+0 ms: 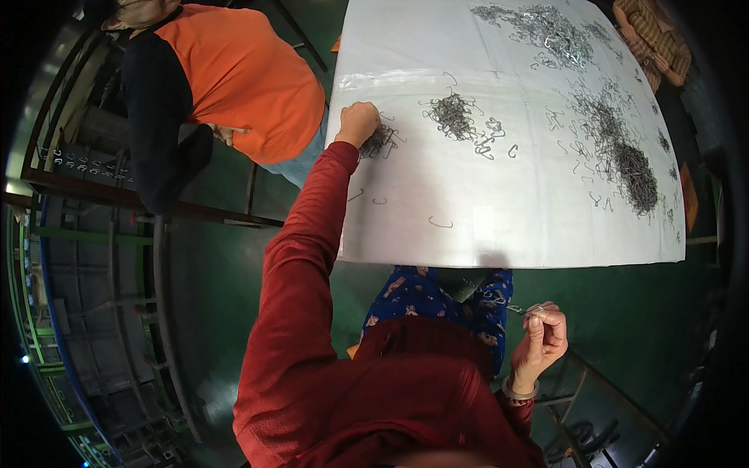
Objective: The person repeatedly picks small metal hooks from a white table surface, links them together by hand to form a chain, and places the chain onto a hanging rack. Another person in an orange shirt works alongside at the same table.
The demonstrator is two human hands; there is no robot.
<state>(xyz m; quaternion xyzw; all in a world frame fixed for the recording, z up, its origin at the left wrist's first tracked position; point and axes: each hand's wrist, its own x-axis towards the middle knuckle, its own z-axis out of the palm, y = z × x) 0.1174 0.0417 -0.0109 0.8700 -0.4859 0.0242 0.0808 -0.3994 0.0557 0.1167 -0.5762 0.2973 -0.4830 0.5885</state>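
At the table's left edge my left hand (359, 123) is closed, its fingers curled down at a small pile of dark wire hooks (378, 142). Whatever those fingers may hold is hidden. Off the table's near edge, by my right knee, my right hand (540, 340) pinches thin metal hooks (516, 310) between thumb and fingers; a few stick out to the left toward my lap. Another dark heap of hooks (452, 117) lies right of my left hand, with looser shiny hooks (490, 139) beside it.
The white-covered table (515, 218) carries larger hook heaps (636, 175) at right and at the far side (554, 35). A single hook (441, 224) lies near the front. A person in an orange vest (242, 78) sits at left; another person (654, 39) is at far right.
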